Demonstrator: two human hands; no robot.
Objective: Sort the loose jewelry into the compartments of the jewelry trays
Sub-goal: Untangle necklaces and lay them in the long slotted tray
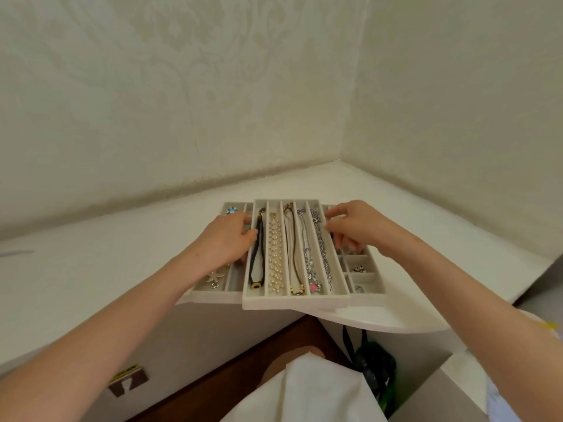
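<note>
A cream tray with long slots lies on top of two lower trays at the desk's front edge. Its slots hold a black choker, a pearl strand, a cord necklace and silver chains. My left hand grips the top tray's left wall. My right hand grips its right wall, fingers curled over the edge. The left lower tray holds a starfish piece and a blue piece. The right lower tray has small square compartments with rings.
The white desk fits into a wall corner; its curved front edge lies just under the trays. Below are a brown floor, a white cloth, a dark green bottle and a white box.
</note>
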